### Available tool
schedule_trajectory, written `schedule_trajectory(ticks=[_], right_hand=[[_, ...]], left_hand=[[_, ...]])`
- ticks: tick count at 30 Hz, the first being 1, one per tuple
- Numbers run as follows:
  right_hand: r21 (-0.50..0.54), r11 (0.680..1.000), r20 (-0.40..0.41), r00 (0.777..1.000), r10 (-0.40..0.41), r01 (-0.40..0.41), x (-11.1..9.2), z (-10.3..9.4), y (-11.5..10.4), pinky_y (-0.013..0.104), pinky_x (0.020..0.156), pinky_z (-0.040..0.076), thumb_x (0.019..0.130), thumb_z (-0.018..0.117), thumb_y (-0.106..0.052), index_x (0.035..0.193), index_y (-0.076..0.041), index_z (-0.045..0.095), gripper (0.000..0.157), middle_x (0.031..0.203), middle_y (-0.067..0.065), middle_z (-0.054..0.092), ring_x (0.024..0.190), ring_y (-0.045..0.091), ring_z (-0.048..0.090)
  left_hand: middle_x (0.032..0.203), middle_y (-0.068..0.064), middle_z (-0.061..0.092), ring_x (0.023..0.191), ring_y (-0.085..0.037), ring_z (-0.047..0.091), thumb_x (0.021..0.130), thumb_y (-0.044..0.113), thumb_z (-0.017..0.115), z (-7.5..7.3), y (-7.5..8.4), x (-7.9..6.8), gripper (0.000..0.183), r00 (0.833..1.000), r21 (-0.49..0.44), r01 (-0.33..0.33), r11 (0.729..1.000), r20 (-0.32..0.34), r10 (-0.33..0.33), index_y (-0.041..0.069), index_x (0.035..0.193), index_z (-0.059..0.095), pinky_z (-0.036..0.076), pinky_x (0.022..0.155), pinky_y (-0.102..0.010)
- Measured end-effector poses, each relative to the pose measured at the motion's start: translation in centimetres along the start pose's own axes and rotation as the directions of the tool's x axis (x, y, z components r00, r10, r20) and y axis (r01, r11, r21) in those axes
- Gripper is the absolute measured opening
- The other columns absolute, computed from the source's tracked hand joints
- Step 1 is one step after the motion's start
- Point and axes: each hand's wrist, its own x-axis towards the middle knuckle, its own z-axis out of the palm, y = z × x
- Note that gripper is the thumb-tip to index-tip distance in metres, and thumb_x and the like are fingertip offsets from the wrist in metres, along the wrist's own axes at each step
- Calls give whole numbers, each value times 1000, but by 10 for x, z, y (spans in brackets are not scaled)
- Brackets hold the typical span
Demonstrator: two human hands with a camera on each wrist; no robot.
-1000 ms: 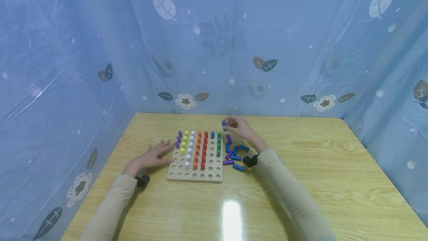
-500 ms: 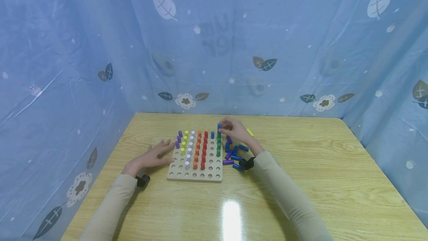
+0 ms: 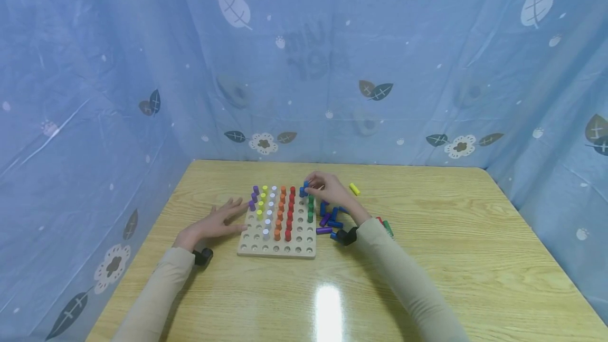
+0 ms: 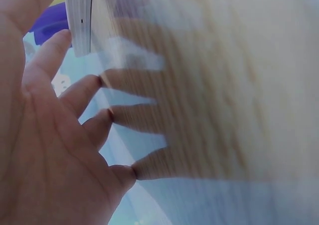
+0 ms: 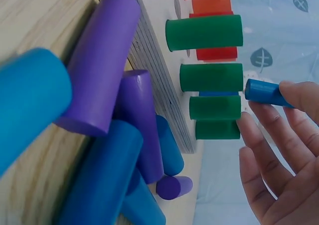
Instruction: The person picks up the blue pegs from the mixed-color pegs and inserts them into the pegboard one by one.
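A wooden pegboard [image 3: 276,253] carries columns of purple, yellow, white, orange, red and green pegs, plus one blue peg [image 3: 302,192] at the far end of its column. My right hand [image 3: 329,189] pinches another blue peg [image 5: 264,92] between thumb and fingers, above the far right part of the board. In the right wrist view that peg is just past the tops of the green pegs [image 5: 212,78]. My left hand [image 3: 216,224] lies with fingers spread at the board's left edge, index finger and thumb reaching it; its other fingertips touch the tabletop in the left wrist view.
Loose blue pegs [image 3: 335,224] and purple pegs [image 3: 324,230] lie right of the board, partly under my right forearm. A yellow peg [image 3: 354,189] lies farther back, and a green peg [image 3: 388,228] and a red one show beside the sleeve. A patterned blue curtain [image 3: 328,67] borders the table.
My right hand has moved left with the blue peg, from beyond the board's far right corner to above the blue peg's column. My left hand has stayed in place.
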Motion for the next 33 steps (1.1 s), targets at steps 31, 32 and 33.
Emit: schedule_trajectory(ticks=[31, 32, 33], right_hand=[[18, 999, 53, 998, 36, -37, -1, 23, 4, 34, 81, 53, 87, 65, -14, 104, -11, 62, 17, 99, 4, 68, 94, 18, 64], [19, 999, 55, 998, 40, -41, -1, 23, 4, 34, 81, 53, 88, 65, -14, 104, -11, 62, 17, 100, 5, 68, 94, 18, 64], [17, 999, 55, 998, 41, -42, -1, 24, 3, 34, 82, 53, 88, 65, -14, 104, -10, 62, 17, 100, 4, 68, 95, 18, 64]], left_hand=[[155, -15, 10, 142, -38, -1, 88, 50, 55, -1, -1, -2, 74, 1000, 8, 2, 1000, 2, -2, 19, 148, 25, -11, 107, -65], [155, -15, 9, 142, -38, -1, 88, 51, 55, -1, -1, -2, 74, 1000, 7, 5, 1000, 2, -5, 20, 148, 25, -11, 107, -64], [155, -15, 9, 141, -38, -1, 88, 51, 55, -1, -2, -2, 74, 1000, 7, 3, 1000, 1, -3, 19, 148, 25, -11, 106, -65]])
